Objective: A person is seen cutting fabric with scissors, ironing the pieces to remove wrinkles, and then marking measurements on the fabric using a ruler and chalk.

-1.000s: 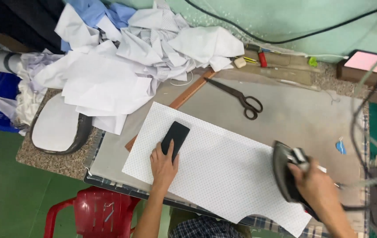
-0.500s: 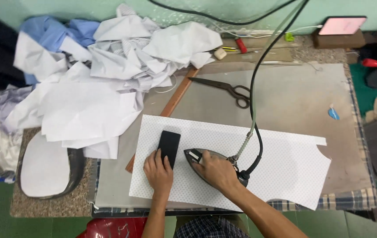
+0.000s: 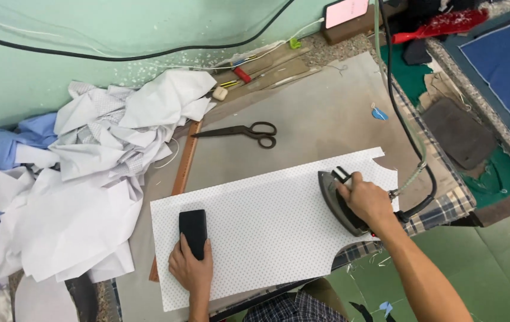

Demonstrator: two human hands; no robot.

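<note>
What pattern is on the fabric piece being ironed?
White with small dark dots, on the fabric piece; clearest in the head view.
</note>
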